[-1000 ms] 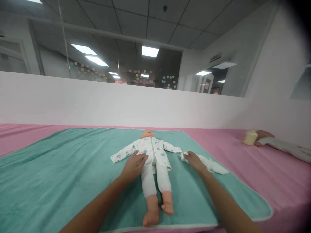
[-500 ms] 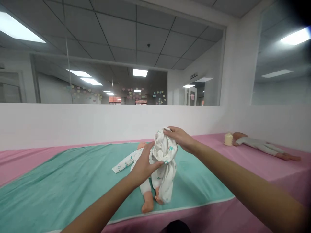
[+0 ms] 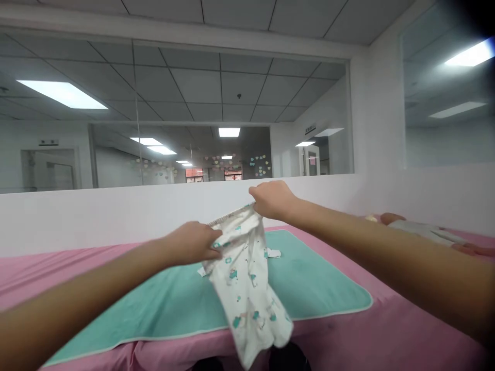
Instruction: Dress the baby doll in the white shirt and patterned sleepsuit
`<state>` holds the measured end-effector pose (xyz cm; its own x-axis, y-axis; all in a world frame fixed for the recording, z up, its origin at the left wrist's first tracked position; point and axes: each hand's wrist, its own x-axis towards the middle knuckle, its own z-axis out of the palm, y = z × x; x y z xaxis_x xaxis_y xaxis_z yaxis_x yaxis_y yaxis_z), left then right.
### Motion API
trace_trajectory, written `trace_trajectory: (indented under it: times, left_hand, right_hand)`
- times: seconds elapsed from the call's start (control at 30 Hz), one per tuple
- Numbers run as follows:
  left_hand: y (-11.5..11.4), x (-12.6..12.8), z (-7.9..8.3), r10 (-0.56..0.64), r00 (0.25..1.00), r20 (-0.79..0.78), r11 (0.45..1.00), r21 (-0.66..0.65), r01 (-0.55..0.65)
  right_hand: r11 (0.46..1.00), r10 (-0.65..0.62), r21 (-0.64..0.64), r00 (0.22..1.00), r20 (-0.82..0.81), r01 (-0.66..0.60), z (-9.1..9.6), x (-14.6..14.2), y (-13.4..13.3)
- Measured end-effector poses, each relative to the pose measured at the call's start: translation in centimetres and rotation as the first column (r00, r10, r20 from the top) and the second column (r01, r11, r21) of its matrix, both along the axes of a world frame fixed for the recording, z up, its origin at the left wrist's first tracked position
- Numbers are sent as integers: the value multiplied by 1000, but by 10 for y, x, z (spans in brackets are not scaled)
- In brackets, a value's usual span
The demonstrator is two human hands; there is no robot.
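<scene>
Left hand [image 3: 191,245] and right hand [image 3: 273,200] pinch printed baby trousers [image 3: 247,288] at the waistband, above the green mat [image 3: 317,288]. Likely light, limp; the waistband grips best.

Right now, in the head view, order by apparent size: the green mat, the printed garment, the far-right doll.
1. green mat
2. printed garment, held near the camera, so it looks enlarged
3. doll, far off, so its true size is unsure

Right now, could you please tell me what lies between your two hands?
In the head view, the top edge of the printed baby garment spans from the left hand to the right hand; the rest hangs below.
</scene>
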<state>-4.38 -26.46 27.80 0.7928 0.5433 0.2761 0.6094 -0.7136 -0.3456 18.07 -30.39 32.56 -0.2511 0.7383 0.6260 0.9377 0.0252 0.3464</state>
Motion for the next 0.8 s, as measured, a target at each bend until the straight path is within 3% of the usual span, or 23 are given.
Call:
trace_trajectory:
  times: [0.07, 0.13, 0.2, 0.3, 0.47, 0.53, 0.63, 0.73, 0.8]
  left_hand:
    - [-5, -17, 27, 16, 999, -33, 999, 28, -15]
    - [-16, -27, 53, 32, 999, -6, 999, -39, -32]
    - [-29, -30, 78, 53, 998, 26, 997, -60, -52]
    - [-43, -25, 106, 40, 999, 35, 998, 41, -42]
    - [-50, -15, 129, -13, 993, 118, 989, 148, -5]
    - [-52, -12, 132, -40, 979, 202, 989, 149, 10]
    - [-56, -5, 133, -34, 940, 340, 984, 174, -28]
    - [-61, 5, 133, -3, 929, 370, 981, 180, -69]
    - [-65, 11, 132, -16, 941, 338, 990, 134, -31]
  right_hand:
    - [992, -66, -99, 994, 88, 75, 7, 0, -10]
    - [988, -29, -144, 987, 160, 53, 14, -3, -21]
    - [984, 84, -172, 968, 236, -43, 21, -9, -32]
    - [956, 284, -180, 889, 358, -233, 33, -21, -49]
    - [867, 433, 7, 759, 487, -499, 43, -37, -75]
    - [830, 507, 8, 760, 406, -557, 43, -41, -84]
    - [790, 613, -53, 788, 55, -611, 41, -47, -94]
    - [754, 603, -63, 728, -327, -654, 42, -53, -100]
    - [748, 582, -19, 668, -464, -664, 44, -57, -99]
